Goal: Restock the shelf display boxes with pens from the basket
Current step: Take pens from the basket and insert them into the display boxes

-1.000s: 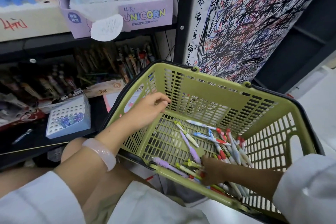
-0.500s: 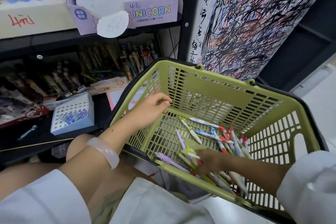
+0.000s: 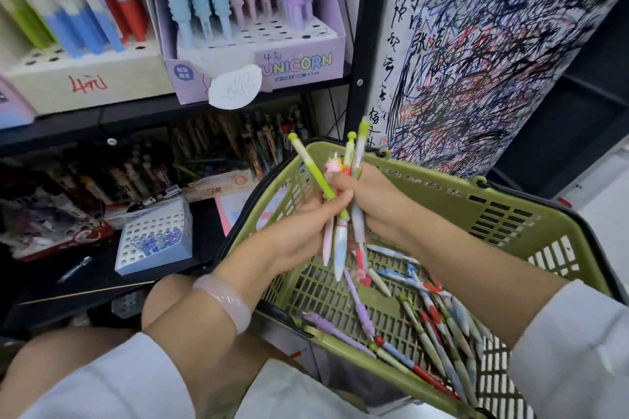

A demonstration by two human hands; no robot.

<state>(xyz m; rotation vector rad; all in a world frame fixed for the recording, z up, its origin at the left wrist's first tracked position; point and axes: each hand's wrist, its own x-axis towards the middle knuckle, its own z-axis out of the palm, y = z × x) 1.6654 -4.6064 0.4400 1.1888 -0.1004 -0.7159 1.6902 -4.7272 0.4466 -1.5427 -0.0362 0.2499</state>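
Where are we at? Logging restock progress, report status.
Both hands, left hand and right hand, grip a pen bundle above the basket. More pens remain inside. No pen shelved yet; nothing blocking.

Olive-green basket (image 3: pixel 442 187); lilac unicorn box (image 3: pixel 299 65); scribbled pillar (image 3: pixel 493 44).

Upright pen bunch (image 3: pixel 342 211) above green basket (image 3: pixel 503 211) of loose pens (image 3: pixel 439 326).

A single head-worn wide-angle view looks forward and steeply down, close over the person's forearms. The green basket (image 3: pixel 503 214) fills the lower right of the frame, shelf display boxes (image 3: pixel 299 65) the upper left, and a scribbled panel (image 3: pixel 493 44) the upper right. Straight edges bow toward the frame's borders.
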